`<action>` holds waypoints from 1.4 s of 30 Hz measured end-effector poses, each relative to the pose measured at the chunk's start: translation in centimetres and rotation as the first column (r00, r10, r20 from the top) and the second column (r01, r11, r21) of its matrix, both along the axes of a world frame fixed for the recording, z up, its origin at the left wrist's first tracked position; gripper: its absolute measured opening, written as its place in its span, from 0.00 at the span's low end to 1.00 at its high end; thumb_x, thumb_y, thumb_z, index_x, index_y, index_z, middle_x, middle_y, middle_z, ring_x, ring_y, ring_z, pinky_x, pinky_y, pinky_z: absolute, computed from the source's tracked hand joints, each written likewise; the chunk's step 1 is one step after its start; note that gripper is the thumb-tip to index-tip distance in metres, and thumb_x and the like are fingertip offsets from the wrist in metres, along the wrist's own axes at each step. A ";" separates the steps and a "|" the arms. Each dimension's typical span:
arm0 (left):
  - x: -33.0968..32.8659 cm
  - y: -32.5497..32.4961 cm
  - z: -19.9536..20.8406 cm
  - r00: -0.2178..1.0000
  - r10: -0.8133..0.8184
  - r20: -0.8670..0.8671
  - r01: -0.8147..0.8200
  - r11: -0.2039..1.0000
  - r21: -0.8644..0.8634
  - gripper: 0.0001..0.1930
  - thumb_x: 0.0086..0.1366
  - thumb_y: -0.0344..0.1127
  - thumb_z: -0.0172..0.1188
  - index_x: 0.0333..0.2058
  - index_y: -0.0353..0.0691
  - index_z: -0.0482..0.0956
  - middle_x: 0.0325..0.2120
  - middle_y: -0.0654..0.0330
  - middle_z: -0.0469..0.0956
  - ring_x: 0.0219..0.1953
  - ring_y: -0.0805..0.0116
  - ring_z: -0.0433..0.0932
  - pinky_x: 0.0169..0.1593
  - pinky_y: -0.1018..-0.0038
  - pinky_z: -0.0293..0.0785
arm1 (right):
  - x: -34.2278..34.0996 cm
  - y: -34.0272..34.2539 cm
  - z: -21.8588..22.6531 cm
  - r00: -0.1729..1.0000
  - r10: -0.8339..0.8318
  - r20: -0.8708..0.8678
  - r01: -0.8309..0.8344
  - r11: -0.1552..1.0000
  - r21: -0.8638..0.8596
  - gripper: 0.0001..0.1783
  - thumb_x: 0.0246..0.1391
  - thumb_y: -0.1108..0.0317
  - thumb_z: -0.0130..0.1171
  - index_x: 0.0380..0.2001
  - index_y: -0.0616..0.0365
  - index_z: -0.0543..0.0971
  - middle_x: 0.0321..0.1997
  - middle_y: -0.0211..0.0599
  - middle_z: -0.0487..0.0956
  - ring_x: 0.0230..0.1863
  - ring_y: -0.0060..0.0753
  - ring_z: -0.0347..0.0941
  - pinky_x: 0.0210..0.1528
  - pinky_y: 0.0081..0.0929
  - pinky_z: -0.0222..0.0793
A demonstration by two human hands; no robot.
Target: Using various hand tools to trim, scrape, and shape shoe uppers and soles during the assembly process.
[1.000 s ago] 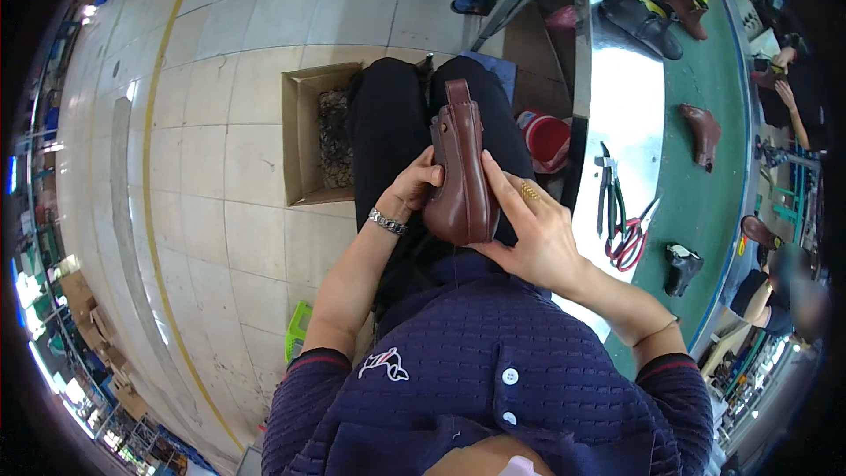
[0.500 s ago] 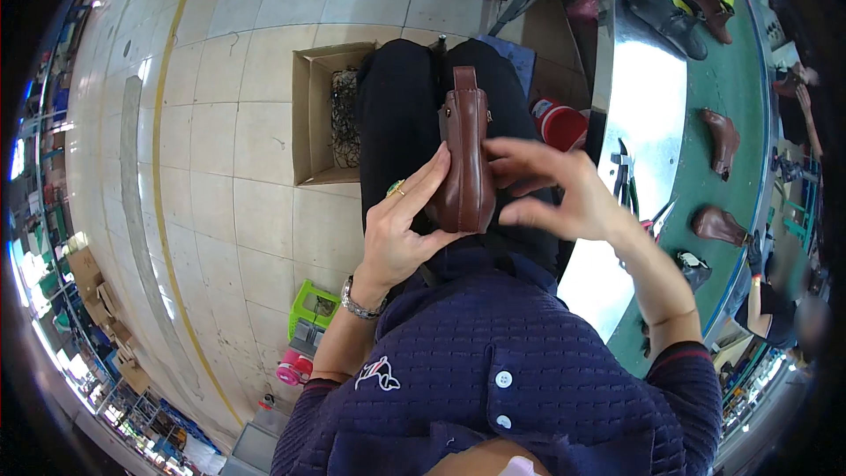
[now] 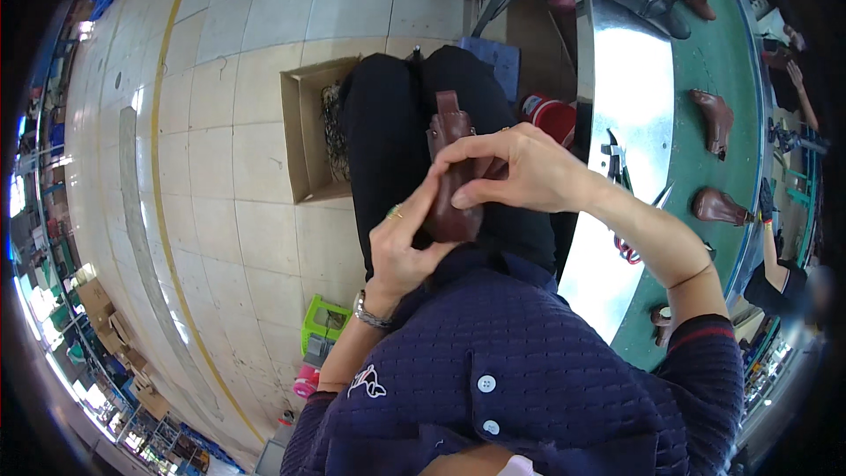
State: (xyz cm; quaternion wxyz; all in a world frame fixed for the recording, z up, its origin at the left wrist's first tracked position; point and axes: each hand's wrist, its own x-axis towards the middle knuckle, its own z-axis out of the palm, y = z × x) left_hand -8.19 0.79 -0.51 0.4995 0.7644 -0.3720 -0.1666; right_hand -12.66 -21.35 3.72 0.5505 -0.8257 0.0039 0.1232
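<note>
Brown leather boot (image 3: 455,180) in hand, we see in the head view, our only one, that it sits above our lap, off the left edge of the tabletop (image 3: 633,97), its pull tab (image 3: 447,101) pointing away from us and its rounded end toward our waist. Our left hand (image 3: 398,251) carries it: the fingers lie along its left side and the thumb reaches to the near end, though we cannot tell how far beneath. Our right hand (image 3: 538,172) arches over from the right, thumb tip on the leather and forefinger stretched across to the left side, close by our left fingertips; whether those meet, we cannot tell. Both grips are thus closed on the boot, the left as a cradle, the right as a pinch from above. We judge the step in hand to be working the leather surface with bare fingers, since the pliers (image 3: 614,152) and red-handled scissors (image 3: 624,249) lie out of our hold on the tabletop's metal strip. In our judgement the next move calls for a firm left cradle, so that the right thumb and forefinger can press or slide without the boot rolling. Near the tabletop's right edge, another brown boot (image 3: 718,204) lies just beside a co-worker's gloved hand (image 3: 767,200).
</note>
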 end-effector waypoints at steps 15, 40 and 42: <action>18.0 -8.1 1.9 0.830 0.066 -0.554 -0.108 0.993 -0.044 0.18 0.64 0.38 0.62 0.48 0.32 0.80 0.40 0.61 0.81 0.41 0.78 0.76 0.47 0.81 0.70 | -19.2 -6.7 -9.0 0.546 -0.837 -0.040 0.452 0.335 -0.827 0.32 0.57 0.59 0.59 0.62 0.60 0.66 0.56 0.58 0.69 0.57 0.56 0.66 0.56 0.43 0.66; 15.2 -11.0 -1.1 0.949 0.291 -0.126 -0.306 0.944 -0.127 0.14 0.62 0.28 0.57 0.46 0.35 0.80 0.42 0.52 0.81 0.41 0.58 0.81 0.44 0.72 0.76 | 9.8 -4.5 5.0 0.731 -0.171 -0.661 0.489 0.807 0.332 0.34 0.66 0.69 0.48 0.69 0.60 0.47 0.34 0.36 0.76 0.38 0.25 0.76 0.38 0.22 0.71; 15.3 -10.9 -1.0 0.949 0.277 -0.149 -0.297 0.944 -0.140 0.14 0.62 0.28 0.57 0.46 0.35 0.80 0.42 0.52 0.81 0.41 0.58 0.81 0.44 0.72 0.76 | 9.6 -4.2 4.8 0.767 -0.181 -0.615 0.385 0.897 0.216 0.33 0.66 0.70 0.47 0.69 0.61 0.47 0.32 0.36 0.76 0.34 0.24 0.75 0.37 0.23 0.70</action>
